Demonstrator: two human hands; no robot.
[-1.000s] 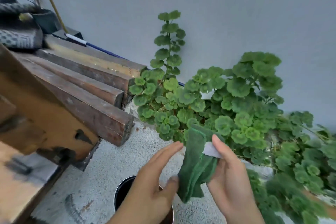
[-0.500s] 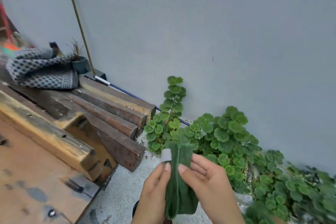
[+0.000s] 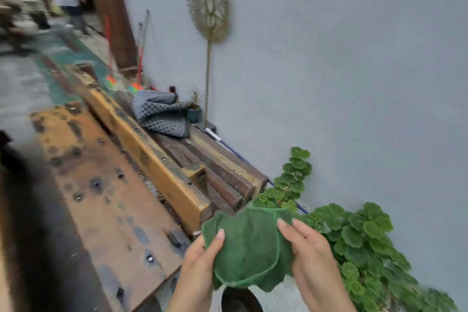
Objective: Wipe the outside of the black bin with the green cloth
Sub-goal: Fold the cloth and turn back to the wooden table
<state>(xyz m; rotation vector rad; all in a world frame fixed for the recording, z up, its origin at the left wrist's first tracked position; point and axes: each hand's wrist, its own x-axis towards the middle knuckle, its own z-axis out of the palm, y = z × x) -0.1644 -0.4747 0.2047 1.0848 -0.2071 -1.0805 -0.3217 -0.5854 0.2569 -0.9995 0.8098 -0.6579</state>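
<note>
While both hands pinch the cloth [image 3: 249, 248] by its side edges, left hand [image 3: 196, 268] and right hand [image 3: 314, 263] hold it spread, probably readying a wiping face. Only the bin's [image 3: 239, 301] rim shows, directly below, untouched.

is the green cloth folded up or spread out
Spread out: the green cloth is stretched open between the left hand and right hand, with its stitched edges showing.

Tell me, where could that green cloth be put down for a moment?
The wide, stained wooden board left of the hands is bare. The dark planks by the wall are free from the grey towel to their near ends. The leafy plant crowds the right side, and both hands hold the green cloth above the black bin.
</note>
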